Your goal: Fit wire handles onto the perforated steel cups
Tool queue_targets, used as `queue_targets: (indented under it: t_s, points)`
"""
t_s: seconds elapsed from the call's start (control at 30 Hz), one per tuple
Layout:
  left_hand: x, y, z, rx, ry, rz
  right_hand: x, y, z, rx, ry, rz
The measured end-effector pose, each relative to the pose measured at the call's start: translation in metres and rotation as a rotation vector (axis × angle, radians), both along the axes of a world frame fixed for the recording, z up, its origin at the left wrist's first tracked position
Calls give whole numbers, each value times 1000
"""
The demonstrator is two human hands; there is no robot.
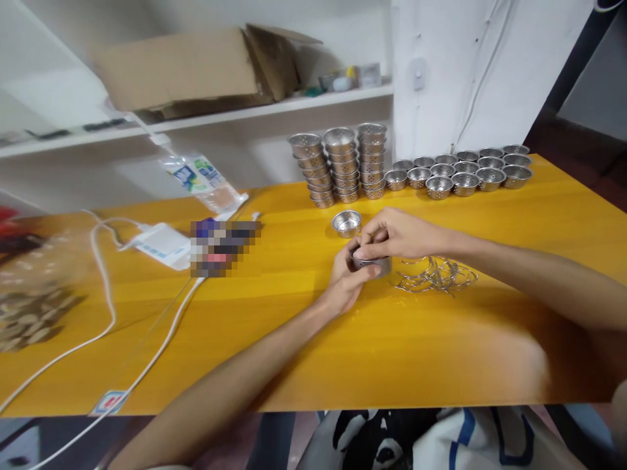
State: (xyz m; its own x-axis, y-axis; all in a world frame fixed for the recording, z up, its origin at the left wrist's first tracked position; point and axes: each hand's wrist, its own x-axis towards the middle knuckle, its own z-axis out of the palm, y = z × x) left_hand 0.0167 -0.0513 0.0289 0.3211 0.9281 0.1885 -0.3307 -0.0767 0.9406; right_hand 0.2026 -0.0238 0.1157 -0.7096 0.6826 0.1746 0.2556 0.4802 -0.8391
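Observation:
My left hand [349, 281] and my right hand [398, 234] meet over the yellow table [343, 352], both closed round a small metal strainer cup [376, 264]. My left fingers hold it from below and the side. My right fingers pinch at its top rim. Just right of the cup lies a heap of thin wire rings [435, 274]. Another single strainer cup [346, 223] stands on the table just behind my hands.
Three stacks of perforated metal cups [340, 163] stand at the table's back, with rows of single cups [460, 173] to their right. White cables [105, 307], a white adapter [161, 243] and a plastic packet [203, 179] lie at the left. A cardboard box [196, 68] sits on the shelf.

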Motion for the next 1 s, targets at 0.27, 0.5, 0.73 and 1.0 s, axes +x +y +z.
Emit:
queue_targets:
  t_s: [0.27,0.5,0.73,1.0]
  points:
    - [-3,1,12,77,81,-43,0,-6,7,95,-34,-14]
    - [-10,13,10,158,99,119,5,4,5,172,-76,-86]
    - [-17,29,0,462,312,277,10,11,-3,42,-86,-310]
    - [-23,31,-3,784,618,307,5,10,-12,-226,-193,-316]
